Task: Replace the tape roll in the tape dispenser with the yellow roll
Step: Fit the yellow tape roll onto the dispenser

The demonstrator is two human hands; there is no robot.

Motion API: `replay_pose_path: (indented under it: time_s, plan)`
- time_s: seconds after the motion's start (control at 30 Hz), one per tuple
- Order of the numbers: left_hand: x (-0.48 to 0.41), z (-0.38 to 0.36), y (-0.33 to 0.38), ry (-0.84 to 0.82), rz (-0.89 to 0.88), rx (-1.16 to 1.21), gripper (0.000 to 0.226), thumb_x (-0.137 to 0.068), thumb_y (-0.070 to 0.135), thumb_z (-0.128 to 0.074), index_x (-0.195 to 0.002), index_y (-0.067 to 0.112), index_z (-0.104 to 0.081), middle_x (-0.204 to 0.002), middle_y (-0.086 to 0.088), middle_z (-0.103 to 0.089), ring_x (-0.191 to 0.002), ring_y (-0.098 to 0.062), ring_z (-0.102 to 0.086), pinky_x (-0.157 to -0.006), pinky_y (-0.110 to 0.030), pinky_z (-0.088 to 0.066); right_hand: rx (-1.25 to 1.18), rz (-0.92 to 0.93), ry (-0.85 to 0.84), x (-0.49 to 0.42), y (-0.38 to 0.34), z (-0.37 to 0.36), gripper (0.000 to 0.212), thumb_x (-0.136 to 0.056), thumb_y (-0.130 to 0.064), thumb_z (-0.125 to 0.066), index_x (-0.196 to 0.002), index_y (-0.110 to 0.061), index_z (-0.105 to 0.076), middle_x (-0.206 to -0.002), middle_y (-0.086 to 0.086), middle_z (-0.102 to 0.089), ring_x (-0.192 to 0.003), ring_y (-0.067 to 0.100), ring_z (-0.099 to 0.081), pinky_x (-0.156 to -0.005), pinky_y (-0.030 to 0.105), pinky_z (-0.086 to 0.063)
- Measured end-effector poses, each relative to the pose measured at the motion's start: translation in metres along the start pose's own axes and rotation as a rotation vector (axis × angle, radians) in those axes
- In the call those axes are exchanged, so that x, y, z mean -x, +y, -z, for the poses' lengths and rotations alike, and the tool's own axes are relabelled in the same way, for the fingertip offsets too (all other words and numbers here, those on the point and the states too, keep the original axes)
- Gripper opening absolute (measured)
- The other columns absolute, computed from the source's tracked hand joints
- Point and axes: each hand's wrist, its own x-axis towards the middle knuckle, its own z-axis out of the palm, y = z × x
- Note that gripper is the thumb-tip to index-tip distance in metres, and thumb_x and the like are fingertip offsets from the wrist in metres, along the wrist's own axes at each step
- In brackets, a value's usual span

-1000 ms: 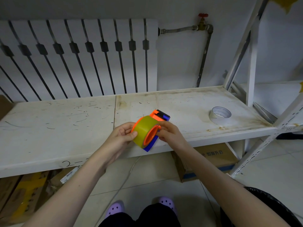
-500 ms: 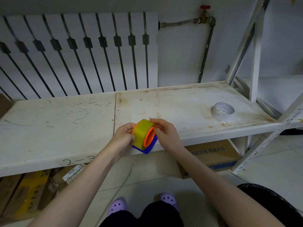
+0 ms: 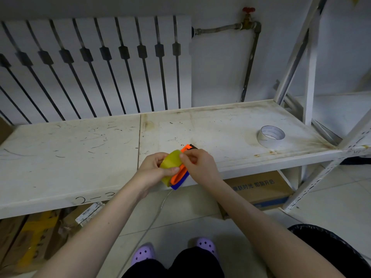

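I hold the orange and blue plastic tape dispenser (image 3: 179, 176) in the air just in front of the edge of the scuffed white metal shelf (image 3: 80, 157), with the yellow roll of tape (image 3: 170, 161) seated on its orange hub. My left hand (image 3: 152, 169) wraps around the yellow roll from the left, its grip closed on the roll with the thumb lying across the roll's front face. My right hand (image 3: 198, 165) comes in from the right, its grip pinched narrow at the top of the yellow roll, thumb and forefinger touching the tape surface (whether a loose end of tape is caught between them I cannot tell). The dispenser tilts, its orange tip pointing up and away from me, its blue lower edge showing below my hands.

Well apart to the right, a white roll of tape (image 3: 270, 136) lies flat on the shelf near the upright post. Under the shelf sits a brown cardboard box with blue print (image 3: 259, 187). My purple clogs (image 3: 143, 254) show on the tiled floor below
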Motion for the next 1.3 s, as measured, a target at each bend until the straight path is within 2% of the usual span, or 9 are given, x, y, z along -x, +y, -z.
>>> replay_pose_path:
  time_s: [0.23,0.4,0.5,0.6,0.8,0.93,1.07,1.2,1.3]
  plan:
    - [0.002,-0.014,0.0,0.147,-0.145,-0.015,0.026,-0.066,-0.004,-0.078,-0.085,0.006,-0.063,-0.074,-0.005,-0.066,-0.065,-0.015,-0.06,-0.065,-0.035,-0.051,0.217,0.1,0.121,0.001,-0.02,0.003,0.024,-0.09,-0.024,-0.055,-0.11,-0.018,-0.066,-0.115,0.003,-0.064,-0.103,0.02,-0.057,-0.08,0.033,-0.048]
    - [0.005,-0.02,-0.007,0.162,-0.146,-0.022,0.028,-0.065,-0.005,-0.079,-0.072,0.01,-0.056,-0.064,-0.003,-0.062,-0.054,-0.01,-0.058,-0.057,-0.03,-0.052,0.245,0.145,0.107,0.002,-0.011,-0.001,0.022,-0.087,-0.02,-0.057,-0.106,-0.019,-0.067,-0.111,0.002,-0.067,-0.101,0.021,-0.059,-0.081,0.038,-0.051]
    - [0.008,-0.021,-0.005,0.135,-0.152,-0.051,0.03,-0.065,-0.005,-0.078,-0.07,0.015,-0.056,-0.065,-0.001,-0.062,-0.051,-0.004,-0.057,-0.051,-0.02,-0.049,0.189,0.164,0.006,-0.004,-0.009,0.001,0.034,-0.084,-0.021,-0.062,-0.118,-0.017,-0.061,-0.12,0.005,-0.063,-0.109,0.022,-0.057,-0.09,0.042,-0.05]
    - [0.009,-0.022,-0.002,0.124,-0.145,-0.1,0.034,-0.064,-0.004,-0.078,-0.069,0.022,-0.057,-0.069,-0.002,-0.063,-0.06,-0.014,-0.059,-0.053,-0.021,-0.05,0.181,0.156,-0.118,-0.008,-0.011,0.003,0.041,-0.083,-0.023,-0.064,-0.123,-0.019,-0.055,-0.125,0.006,-0.06,-0.112,0.026,-0.055,-0.092,0.045,-0.049]
    - [0.006,-0.019,-0.001,0.126,-0.099,-0.226,0.032,-0.058,0.006,-0.082,-0.068,0.023,-0.056,-0.068,-0.004,-0.062,-0.066,-0.026,-0.06,-0.065,-0.04,-0.054,0.364,0.285,-0.042,-0.004,-0.013,0.005,0.029,-0.08,-0.029,-0.067,-0.107,-0.019,-0.058,-0.105,0.005,-0.068,-0.095,0.027,-0.059,-0.076,0.041,-0.051]
    - [0.005,-0.018,0.003,0.122,-0.081,-0.27,0.031,-0.057,0.007,-0.082,-0.067,0.021,-0.055,-0.069,-0.007,-0.064,-0.066,-0.028,-0.061,-0.064,-0.038,-0.054,0.328,0.318,-0.079,-0.005,-0.015,0.006,0.029,-0.079,-0.021,-0.068,-0.105,-0.015,-0.056,-0.105,0.004,-0.066,-0.097,0.025,-0.059,-0.079,0.043,-0.051]
    - [0.004,-0.017,0.004,0.083,-0.074,-0.295,0.034,-0.058,0.007,-0.083,-0.07,0.024,-0.056,-0.071,-0.001,-0.061,-0.067,-0.022,-0.057,-0.061,-0.028,-0.045,0.169,0.211,-0.056,-0.019,-0.018,0.012,0.028,-0.082,-0.007,-0.058,-0.11,-0.01,-0.063,-0.098,0.006,-0.068,-0.09,0.018,-0.062,-0.084,0.033,-0.051]
    - [0.0,-0.016,0.005,0.073,-0.084,-0.322,0.035,-0.059,0.007,-0.082,-0.073,0.026,-0.056,-0.071,0.002,-0.057,-0.069,-0.019,-0.053,-0.059,-0.026,-0.039,0.196,0.098,-0.054,-0.029,-0.016,0.014,0.021,-0.085,-0.015,-0.059,-0.102,-0.011,-0.07,-0.074,-0.006,-0.06,-0.066,0.006,-0.052,-0.066,0.018,-0.041]
    - [-0.002,-0.016,0.007,0.057,-0.088,-0.344,0.036,-0.059,0.007,-0.081,-0.078,0.025,-0.057,-0.077,-0.001,-0.06,-0.075,-0.022,-0.057,-0.061,-0.03,-0.044,0.157,0.059,-0.009,-0.031,-0.012,0.015,0.015,-0.084,-0.016,-0.063,-0.094,-0.013,-0.073,-0.074,-0.008,-0.06,-0.061,0.001,-0.05,-0.061,0.011,-0.037]
